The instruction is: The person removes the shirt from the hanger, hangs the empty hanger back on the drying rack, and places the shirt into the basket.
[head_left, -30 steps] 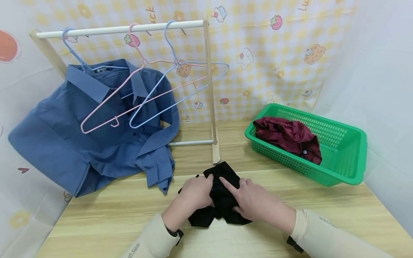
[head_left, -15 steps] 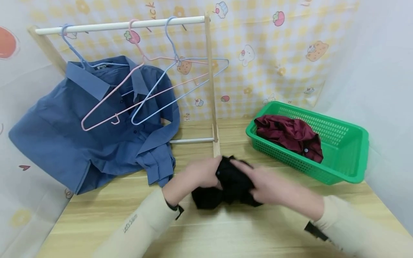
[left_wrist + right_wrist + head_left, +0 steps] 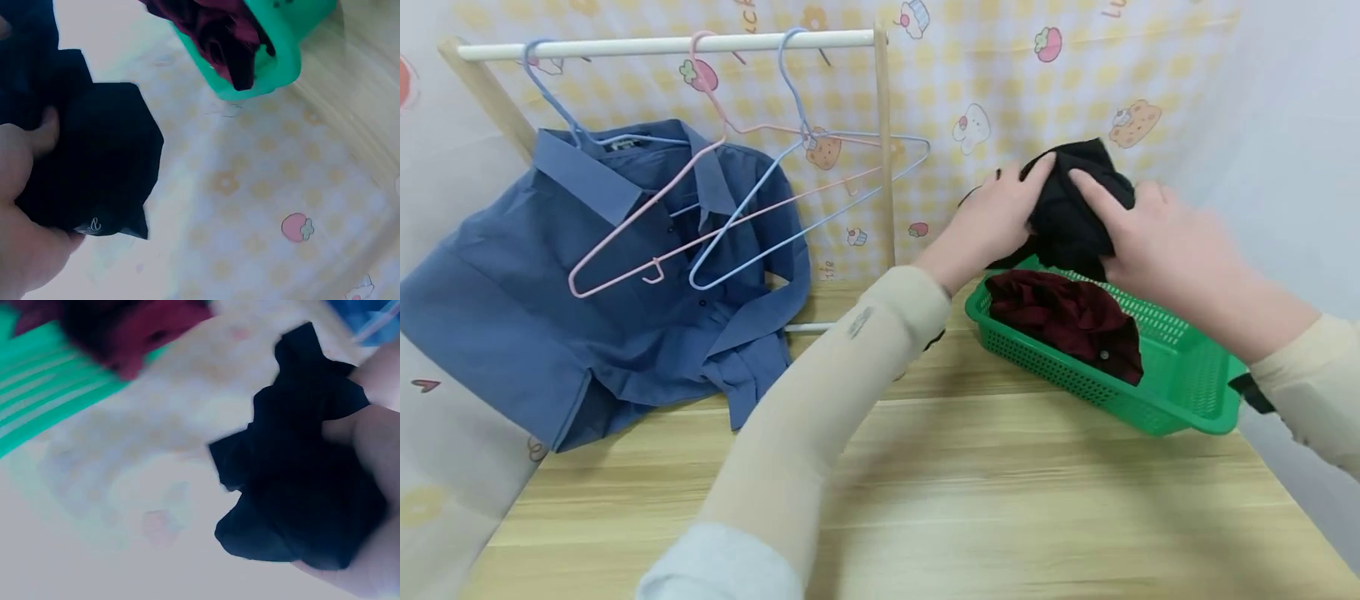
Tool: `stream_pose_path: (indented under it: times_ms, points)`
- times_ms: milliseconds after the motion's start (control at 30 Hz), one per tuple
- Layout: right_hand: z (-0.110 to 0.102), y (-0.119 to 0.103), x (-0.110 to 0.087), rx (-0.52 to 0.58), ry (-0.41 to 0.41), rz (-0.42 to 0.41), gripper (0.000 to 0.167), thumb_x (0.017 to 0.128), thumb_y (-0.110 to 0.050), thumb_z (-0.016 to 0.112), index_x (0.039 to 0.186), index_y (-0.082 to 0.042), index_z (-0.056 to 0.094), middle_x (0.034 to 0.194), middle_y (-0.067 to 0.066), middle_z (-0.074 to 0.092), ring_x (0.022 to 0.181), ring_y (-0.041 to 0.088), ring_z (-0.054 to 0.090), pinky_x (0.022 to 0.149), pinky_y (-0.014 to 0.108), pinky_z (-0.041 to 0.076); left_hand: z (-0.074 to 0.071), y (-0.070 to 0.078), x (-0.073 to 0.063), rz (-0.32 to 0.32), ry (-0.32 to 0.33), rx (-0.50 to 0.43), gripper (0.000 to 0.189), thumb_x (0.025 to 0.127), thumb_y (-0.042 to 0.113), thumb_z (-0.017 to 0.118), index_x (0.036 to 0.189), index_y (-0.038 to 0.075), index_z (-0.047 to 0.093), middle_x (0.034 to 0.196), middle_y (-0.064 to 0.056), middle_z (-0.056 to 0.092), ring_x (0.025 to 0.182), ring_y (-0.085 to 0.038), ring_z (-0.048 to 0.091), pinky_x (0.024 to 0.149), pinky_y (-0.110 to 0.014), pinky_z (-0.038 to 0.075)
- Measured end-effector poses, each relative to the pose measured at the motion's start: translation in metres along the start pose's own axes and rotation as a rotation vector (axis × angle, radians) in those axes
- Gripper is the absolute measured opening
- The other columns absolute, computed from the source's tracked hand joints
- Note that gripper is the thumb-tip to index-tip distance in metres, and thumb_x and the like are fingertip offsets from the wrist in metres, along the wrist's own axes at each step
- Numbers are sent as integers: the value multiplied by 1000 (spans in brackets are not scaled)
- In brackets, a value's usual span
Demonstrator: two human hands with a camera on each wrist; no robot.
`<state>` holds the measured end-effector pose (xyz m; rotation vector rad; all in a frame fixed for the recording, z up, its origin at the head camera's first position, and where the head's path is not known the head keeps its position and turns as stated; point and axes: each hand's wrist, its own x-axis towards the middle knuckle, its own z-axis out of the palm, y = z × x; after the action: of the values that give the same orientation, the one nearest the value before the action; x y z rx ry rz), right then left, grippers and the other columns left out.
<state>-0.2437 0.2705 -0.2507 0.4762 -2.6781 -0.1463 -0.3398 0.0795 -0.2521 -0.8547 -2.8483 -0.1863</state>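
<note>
Left hand (image 3: pixel 996 212) and right hand (image 3: pixel 1176 242) clamp fingers and thumbs on bunched black cloth (image 3: pixel 1070 215), held up between them, with green basket (image 3: pixel 1052 364) and its maroon garment (image 3: pixel 1063 321) below the fingers, blue shirt (image 3: pixel 527 279) well off to their left.

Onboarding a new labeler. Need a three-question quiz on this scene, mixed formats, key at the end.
1. True or false: the left hand and the right hand both hold the black garment off the table.

2. Multiple choice: how many of the hangers on the rack carry no garment?
A) One
B) Two
C) Three

3. Fill in the color: a ___ garment lies in the perforated green basket.

Key:
1. True
2. B
3. Maroon
</note>
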Motion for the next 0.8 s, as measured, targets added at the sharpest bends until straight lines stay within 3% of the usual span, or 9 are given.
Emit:
stream_pose_path:
  times_ms: [100, 167, 300, 400, 500, 600, 700, 800]
  points:
    - [21, 24, 10, -55, -149, 53, 105, 93, -21, 77, 172, -17, 9, 105, 48, 55, 93, 60, 58, 51, 62, 49, 22, 10, 34, 10, -59, 85, 84, 111, 33, 51, 171, 37, -8, 175, -8, 24, 156, -27, 38, 117, -36, 47]
    - [41, 36, 15, -56, -277, 82, 105, 95, -28, 77, 172, -14, 7, 108, 50, 57, 95, 62, 60, 60, 65, 53, 44, 14, 47, 16, -119, 116, 81, 112, 32, 47, 171, 38, -9, 177, -8, 19, 159, -27, 32, 117, -36, 47]
    - [87, 47, 12, -14, -505, 101, 97, 97, -43, 75, 167, 0, 23, 110, 46, 64, 98, 60, 67, 75, 66, 57, 92, 21, 52, 17, -289, 140, 75, 113, 38, 44, 170, 43, -4, 180, -2, 9, 166, -27, 15, 127, -41, 37]
    - [110, 51, 5, -35, -605, 106, 82, 101, -45, 69, 158, 7, 41, 124, 45, 62, 109, 59, 66, 83, 67, 57, 123, 25, 48, 45, -301, 195, 71, 112, 43, 46, 170, 44, 6, 181, 0, 6, 167, -27, 12, 132, -50, 28]
    - [120, 56, 2, -82, -598, 103, 64, 103, -36, 67, 148, 7, 53, 132, 46, 56, 115, 62, 61, 88, 71, 56, 143, 29, 47, 75, -165, 281, 63, 111, 42, 49, 168, 41, 22, 178, -3, 14, 163, -26, 20, 127, -55, 34]
    - [122, 61, 7, -87, -531, 84, 46, 100, -25, 69, 129, 10, 61, 121, 45, 58, 98, 57, 65, 80, 69, 57, 147, 30, 47, 69, -43, 324, 48, 114, 37, 45, 161, 36, 39, 171, -3, 33, 154, -23, 34, 119, -51, 42]
    - [122, 68, 14, -86, -442, 52, 27, 94, -15, 71, 101, 10, 62, 100, 39, 61, 77, 48, 65, 65, 63, 57, 145, 34, 50, 75, -29, 308, 41, 117, 30, 38, 156, 32, 48, 161, 0, 47, 144, -20, 47, 113, -41, 48]
    - [123, 74, 24, -39, -387, 58, 19, 92, -6, 68, 92, 9, 56, 86, 34, 60, 68, 42, 62, 56, 57, 54, 141, 40, 52, 69, -102, 244, 43, 117, 29, 33, 158, 29, 46, 158, 2, 52, 140, -19, 54, 111, -35, 51]
